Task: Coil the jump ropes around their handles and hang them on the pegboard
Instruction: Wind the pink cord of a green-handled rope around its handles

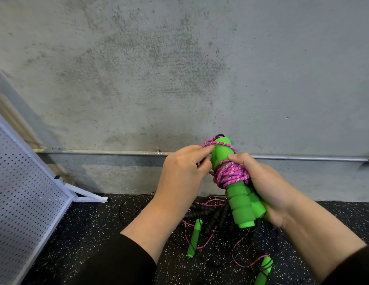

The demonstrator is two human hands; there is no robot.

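Two green foam handles (242, 204) held together, upright with a slight tilt, in front of the concrete wall (159, 68). Right hand (264, 186) wrapped firmly round the pair, thumb pressed on the upper part just above the coils. Pink braided rope (233, 173) wound in many tight turns around the handles' middle, one strand running up over the top end. Left hand (185, 171) pinching that strand beside the top of the handles, fingers curled close. Below, on the black speckled floor (97, 233): a tangle of more jump ropes (212, 219) with black ribbed handles, thin black cord, pink cord. Two loose green handles there, one (194, 238) left of the tangle, one (264, 271) at the lower edge. White pegboard (21, 198) leaning at far left, well apart from the hands. Metal pipe (97, 152) running along the wall base.
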